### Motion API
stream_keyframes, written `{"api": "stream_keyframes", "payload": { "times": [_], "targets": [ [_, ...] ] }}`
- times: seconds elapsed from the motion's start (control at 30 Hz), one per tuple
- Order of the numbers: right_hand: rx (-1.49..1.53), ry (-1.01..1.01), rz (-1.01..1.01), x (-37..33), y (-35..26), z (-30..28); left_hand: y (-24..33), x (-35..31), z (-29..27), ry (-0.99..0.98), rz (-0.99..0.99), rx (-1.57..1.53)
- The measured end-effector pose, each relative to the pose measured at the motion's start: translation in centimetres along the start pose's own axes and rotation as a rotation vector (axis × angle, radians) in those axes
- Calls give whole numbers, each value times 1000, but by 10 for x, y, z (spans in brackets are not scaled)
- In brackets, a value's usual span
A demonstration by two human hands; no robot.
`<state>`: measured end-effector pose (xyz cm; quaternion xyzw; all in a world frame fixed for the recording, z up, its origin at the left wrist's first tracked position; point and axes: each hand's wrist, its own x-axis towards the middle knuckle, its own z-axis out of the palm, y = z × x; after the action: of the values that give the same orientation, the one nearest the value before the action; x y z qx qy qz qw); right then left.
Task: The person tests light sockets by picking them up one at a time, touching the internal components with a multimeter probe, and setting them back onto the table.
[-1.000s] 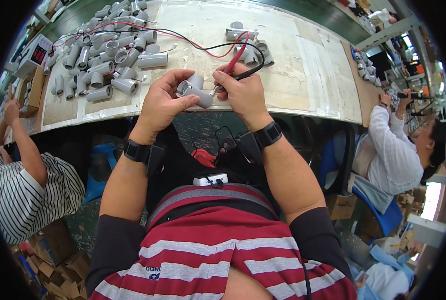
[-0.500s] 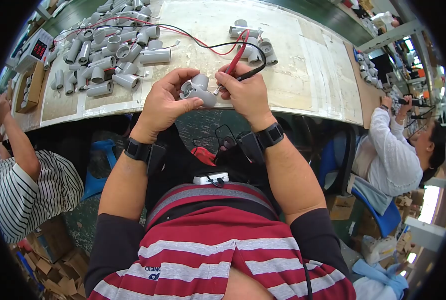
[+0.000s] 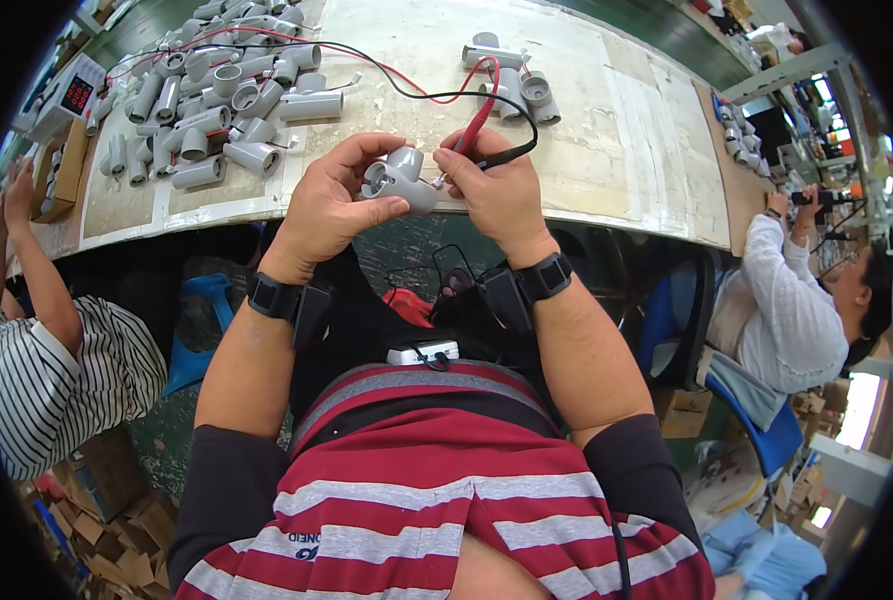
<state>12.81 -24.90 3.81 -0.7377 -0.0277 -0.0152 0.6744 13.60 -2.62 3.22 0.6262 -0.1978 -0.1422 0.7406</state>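
My left hand [image 3: 334,205] is closed around a grey plastic T-shaped housing [image 3: 418,194], holding it over the front edge of the table with one round opening toward the fingers. Close by on its right, my right hand [image 3: 501,200] pinches a red test probe [image 3: 474,127] and a black test probe [image 3: 509,154] together. Their tips point down at a small white connector [image 3: 439,183] beside the housing; whether they touch its contacts is too small to tell. Red and black leads run from the probes across the table to a meter with a red display [image 3: 77,97] at far left.
A heap of similar grey housings [image 3: 206,120] covers the table's left part. Several more [image 3: 511,85] lie beyond my right hand. An open cardboard box [image 3: 64,175] stands at the left edge. Co-workers sit on both sides, one in a striped shirt [image 3: 66,370], one in white [image 3: 781,310].
My hands have barely moved; the probes and housing shift slightly to the right. The co-worker on the left has raised both hands.
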Motion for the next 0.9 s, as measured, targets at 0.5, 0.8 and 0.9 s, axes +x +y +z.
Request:
{"api": "stream_keyframes", "payload": {
  "times": [0.5, 0.8, 0.9],
  "targets": [
    [-13, 19, -61, -1, 3, 2, 5, 2, 7, -53, 10, 18],
    [-34, 30, -45, -2, 7, 0, 6, 3, 18, -6, -14, -11],
    [-11, 38, -45, -1, 7, 0, 2, 3, 16, -43, -23, 40]
  ]
}}
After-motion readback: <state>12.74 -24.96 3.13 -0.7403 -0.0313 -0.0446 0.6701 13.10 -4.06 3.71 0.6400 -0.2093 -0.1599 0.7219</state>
